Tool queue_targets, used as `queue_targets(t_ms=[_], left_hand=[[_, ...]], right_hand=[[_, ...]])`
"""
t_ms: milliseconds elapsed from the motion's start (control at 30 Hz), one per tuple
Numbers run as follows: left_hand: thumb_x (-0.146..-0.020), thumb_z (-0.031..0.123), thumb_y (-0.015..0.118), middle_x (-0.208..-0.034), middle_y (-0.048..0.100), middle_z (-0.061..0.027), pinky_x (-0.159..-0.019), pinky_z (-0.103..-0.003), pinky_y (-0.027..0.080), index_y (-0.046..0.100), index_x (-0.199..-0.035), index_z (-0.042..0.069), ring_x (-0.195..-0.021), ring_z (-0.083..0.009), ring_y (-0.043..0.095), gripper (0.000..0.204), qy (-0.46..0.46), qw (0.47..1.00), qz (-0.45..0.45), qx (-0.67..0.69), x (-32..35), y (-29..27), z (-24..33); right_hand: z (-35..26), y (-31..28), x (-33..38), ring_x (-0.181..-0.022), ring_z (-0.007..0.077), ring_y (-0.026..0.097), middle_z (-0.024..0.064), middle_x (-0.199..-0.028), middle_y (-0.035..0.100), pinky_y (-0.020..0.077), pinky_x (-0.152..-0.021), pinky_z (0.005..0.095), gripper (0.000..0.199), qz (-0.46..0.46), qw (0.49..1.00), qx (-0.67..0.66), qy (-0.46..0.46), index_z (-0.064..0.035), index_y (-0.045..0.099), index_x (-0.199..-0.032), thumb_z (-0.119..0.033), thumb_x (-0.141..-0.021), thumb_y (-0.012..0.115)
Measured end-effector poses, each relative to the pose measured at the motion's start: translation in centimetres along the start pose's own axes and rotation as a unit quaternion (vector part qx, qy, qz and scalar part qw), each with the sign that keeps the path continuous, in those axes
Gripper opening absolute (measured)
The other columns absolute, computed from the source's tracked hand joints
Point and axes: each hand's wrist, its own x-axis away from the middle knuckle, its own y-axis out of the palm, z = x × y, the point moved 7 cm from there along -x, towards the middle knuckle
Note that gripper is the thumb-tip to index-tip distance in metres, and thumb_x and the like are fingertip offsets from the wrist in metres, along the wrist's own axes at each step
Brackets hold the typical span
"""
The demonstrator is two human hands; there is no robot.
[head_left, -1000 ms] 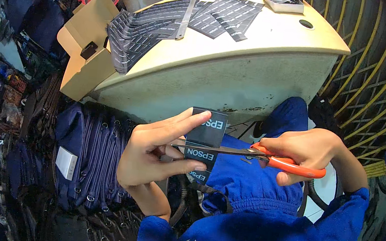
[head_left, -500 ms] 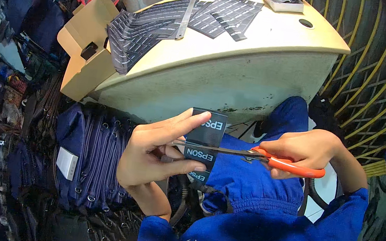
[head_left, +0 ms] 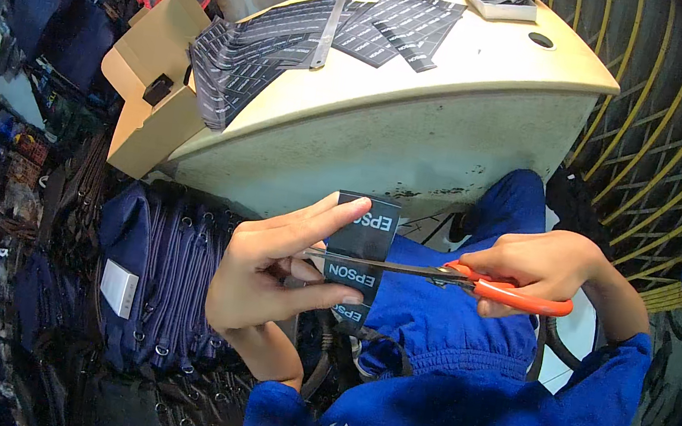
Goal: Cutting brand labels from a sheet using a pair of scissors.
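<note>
A black strip of printed labels (head_left: 362,238) is pinched between the thumb and fingers of my left hand (head_left: 263,267). My right hand (head_left: 538,271) grips the orange handles of a pair of scissors (head_left: 512,296). The scissor blades lie level across the strip, between two rows of its white lettering. Their tips reach behind or between the fingers of my left hand, and I cannot tell how far the cut goes. Both hands are held above my lap, in front of the desk edge.
Ahead stands a pale desk (head_left: 493,121) with more black label sheets (head_left: 273,47), a metal ruler (head_left: 333,24) and a small white box (head_left: 501,4). An open cardboard box (head_left: 153,126) tilts at its left. Dark blue straps (head_left: 188,279) with metal rings hang or lie in bundles at left.
Very little differs. The hands, the label strip and the scissors stay in nearly the same place, with the strip shifted only slightly.
</note>
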Motion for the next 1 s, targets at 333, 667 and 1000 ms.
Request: queue_targets(t_ms=[333, 667, 1000], left_hand=[[-0.059, -0.007, 0.078, -0.116, 0.060, -0.0154, -0.077, -0.015, 0.046, 0.051, -0.123, -0.005, -0.078, -0.0015, 0.057, 0.069, 0.016, 1.000, -0.012, -0.011, -0.20, 0.06, 0.58], [-0.058, -0.008, 0.078, -0.117, 0.058, -0.0162, -0.075, -0.013, 0.045, 0.050, -0.123, -0.006, -0.079, -0.0015, 0.056, 0.070, -0.002, 1.000, 0.000, 0.016, -0.13, 0.00, -0.01], [-0.059, -0.010, 0.077, -0.110, 0.061, -0.0133, -0.073, -0.014, 0.045, 0.050, -0.123, -0.007, -0.078, -0.0014, 0.056, 0.070, -0.001, 1.000, 0.002, 0.018, 0.03, -0.08, 0.39]], right_hand=[[-0.15, -0.07, 0.06, -0.050, 0.0171, 0.046, 0.0074, -0.060, 0.049, 0.0360, -0.048, 0.0319, 0.039, 0.008, 1.000, -0.007, -0.013, 0.0051, 0.047, -0.112, -0.024, -0.089, 0.056], [0.19, 0.00, 0.15, -0.050, 0.0175, 0.044, 0.0080, -0.058, 0.046, 0.0355, -0.048, 0.0322, 0.037, 0.016, 1.000, -0.005, 0.001, 0.0055, 0.050, -0.105, -0.027, -0.089, 0.056], [0.14, -0.03, 0.09, -0.050, 0.0143, 0.043, 0.0068, -0.058, 0.045, 0.0356, -0.048, 0.0313, 0.035, 0.026, 0.999, -0.018, -0.006, 0.0054, 0.051, -0.101, -0.026, -0.088, 0.057]])
